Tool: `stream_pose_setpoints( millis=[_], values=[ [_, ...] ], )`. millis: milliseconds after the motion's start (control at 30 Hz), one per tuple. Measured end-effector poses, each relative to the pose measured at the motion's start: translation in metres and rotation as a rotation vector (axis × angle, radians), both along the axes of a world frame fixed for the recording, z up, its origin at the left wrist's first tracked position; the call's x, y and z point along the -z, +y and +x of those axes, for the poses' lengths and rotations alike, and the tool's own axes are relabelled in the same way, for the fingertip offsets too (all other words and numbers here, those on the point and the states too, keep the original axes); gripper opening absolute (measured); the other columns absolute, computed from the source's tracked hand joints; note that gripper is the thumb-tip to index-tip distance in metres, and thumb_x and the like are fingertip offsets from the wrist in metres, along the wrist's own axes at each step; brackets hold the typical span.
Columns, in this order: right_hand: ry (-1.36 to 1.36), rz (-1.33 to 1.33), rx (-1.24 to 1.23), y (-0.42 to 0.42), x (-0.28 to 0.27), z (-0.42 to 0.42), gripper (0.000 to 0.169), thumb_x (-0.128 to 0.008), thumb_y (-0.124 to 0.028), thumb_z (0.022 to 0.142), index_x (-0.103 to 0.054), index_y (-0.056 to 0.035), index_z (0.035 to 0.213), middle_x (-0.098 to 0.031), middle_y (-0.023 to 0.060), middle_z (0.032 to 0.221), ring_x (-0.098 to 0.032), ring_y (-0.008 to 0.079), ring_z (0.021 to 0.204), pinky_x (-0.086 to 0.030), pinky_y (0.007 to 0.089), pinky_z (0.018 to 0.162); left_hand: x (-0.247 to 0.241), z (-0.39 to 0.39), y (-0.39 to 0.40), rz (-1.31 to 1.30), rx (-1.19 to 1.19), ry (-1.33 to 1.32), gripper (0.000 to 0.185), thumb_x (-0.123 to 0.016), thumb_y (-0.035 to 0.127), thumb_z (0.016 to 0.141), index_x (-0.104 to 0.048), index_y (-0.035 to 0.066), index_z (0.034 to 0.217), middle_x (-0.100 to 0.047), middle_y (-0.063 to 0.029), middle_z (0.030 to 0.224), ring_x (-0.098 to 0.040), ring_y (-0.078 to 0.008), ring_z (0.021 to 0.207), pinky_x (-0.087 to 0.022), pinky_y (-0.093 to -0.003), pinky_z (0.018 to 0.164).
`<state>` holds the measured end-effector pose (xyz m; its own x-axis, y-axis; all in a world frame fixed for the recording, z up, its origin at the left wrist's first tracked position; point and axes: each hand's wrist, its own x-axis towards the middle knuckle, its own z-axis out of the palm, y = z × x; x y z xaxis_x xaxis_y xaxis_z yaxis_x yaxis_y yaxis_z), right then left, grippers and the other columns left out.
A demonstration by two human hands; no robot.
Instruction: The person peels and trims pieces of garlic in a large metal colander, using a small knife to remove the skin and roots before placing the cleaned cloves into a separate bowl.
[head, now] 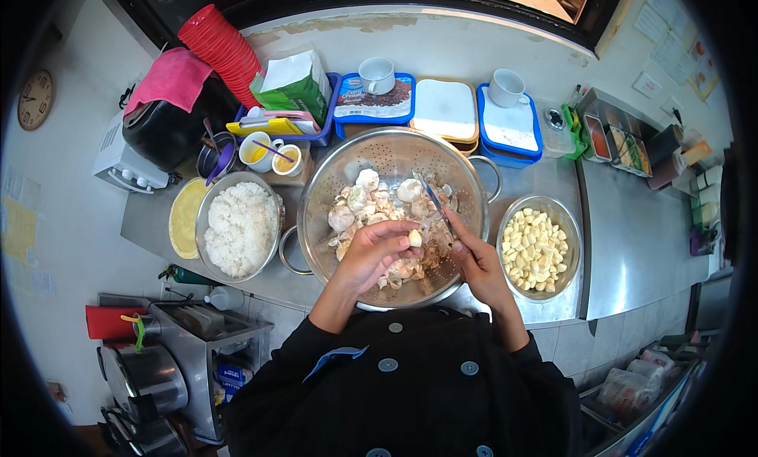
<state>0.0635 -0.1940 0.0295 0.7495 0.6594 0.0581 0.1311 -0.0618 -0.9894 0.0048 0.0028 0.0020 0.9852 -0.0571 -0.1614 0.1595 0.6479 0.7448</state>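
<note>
A large perforated metal colander [328, 161] stands before me, holding whole garlic bulbs [340, 218] and a heap of loose papery skins [408, 268]. Over it, my left hand [374, 252] pinches a pale peeled garlic clove [415, 238] between thumb and fingers. My right hand [478, 261] grips a small knife [435, 199], its blade pointing up and to the left above the bulbs. Right of the colander, a metal bowl [575, 232] is filled with peeled garlic cloves [535, 249].
On the left are a metal bowl of white rice [240, 229] and a round yellow item [186, 220]. Behind the colander stand lidded tubs [445, 108], two white cups [376, 75] and a blue basket [323, 138]. Trays of chopped food [629, 152] stand at the back right of the steel counter [639, 232].
</note>
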Motion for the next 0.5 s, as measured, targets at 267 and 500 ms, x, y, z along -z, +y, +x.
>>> stream_pose_setpoints(
  millis=[267, 500],
  values=[
    [0.12, -0.081, 0.082, -0.001, 0.011, -0.005, 0.026, -0.042, -0.009, 0.091, -0.041, -0.0021, 0.117, -0.055, 0.0093, 0.097, -0.05, 0.013, 0.087, -0.039, 0.0262, 0.079, -0.008, 0.002, 0.001, 0.008, -0.033, 0.017, 0.031, -0.056, 0.004, 0.083, -0.051, -0.004, 0.112, -0.058, -0.0167, 0.107, -0.058, -0.0203, 0.096, -0.047, -0.0308, 0.086],
    [0.227, 0.087, 0.021, 0.006, 0.005, -0.012, 0.028, -0.044, -0.007, 0.09, -0.038, -0.004, 0.117, -0.054, 0.0088, 0.095, -0.048, 0.0123, 0.081, -0.04, 0.0255, 0.074, 0.001, 0.002, -0.001, -0.14, 0.008, -0.063, 0.031, -0.055, 0.004, 0.084, -0.05, -0.003, 0.114, -0.057, -0.0134, 0.108, -0.056, -0.0199, 0.099, -0.045, -0.03, 0.089]
  ],
)
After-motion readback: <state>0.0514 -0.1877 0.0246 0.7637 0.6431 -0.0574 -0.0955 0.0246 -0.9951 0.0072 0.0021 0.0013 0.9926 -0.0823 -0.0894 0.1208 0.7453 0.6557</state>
